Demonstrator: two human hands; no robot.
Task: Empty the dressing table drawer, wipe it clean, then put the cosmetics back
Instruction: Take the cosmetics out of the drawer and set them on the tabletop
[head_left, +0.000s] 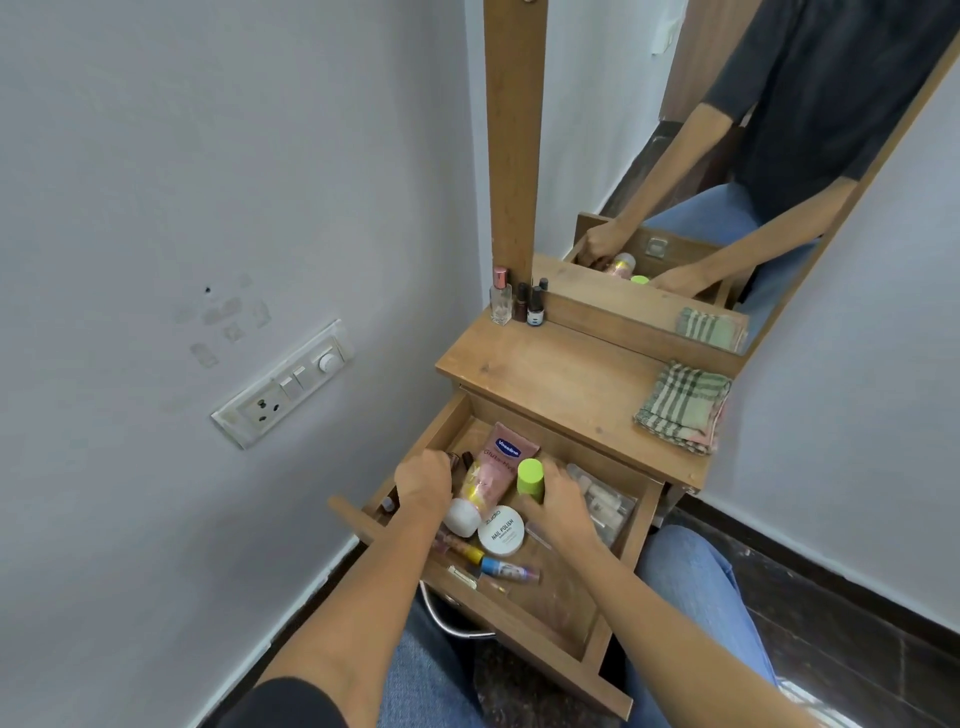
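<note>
Drawer (519, 642) pulled out, directly under both hands, cosmetics inside.

Left hand (423, 480): lowered into far left corner, fingers curled down over dark vials (460, 460); actual grip on them not verifiable.

Right hand (563, 499): fingers and thumb wrapped round bottle (531, 478); bottle upright, green cap clear above thumb.

Between the hands: pink tube (493, 467) lying flat, white cap toward the wrists, just beside left hand.

Between the wrists, touching tube cap: round white jar (501, 530).

Nearer than jar, just right of left forearm: blue-capped stick (506, 569), lying flat.

Right of right hand, partly hidden beneath it: clear pouch (605, 501).

Beyond right hand, on top (545, 369): folded checked cloth (683, 408), well apart from fingers.

Beyond left hand, at far edge of top: perfume (501, 299), upright, beside small dark bottles
</note>
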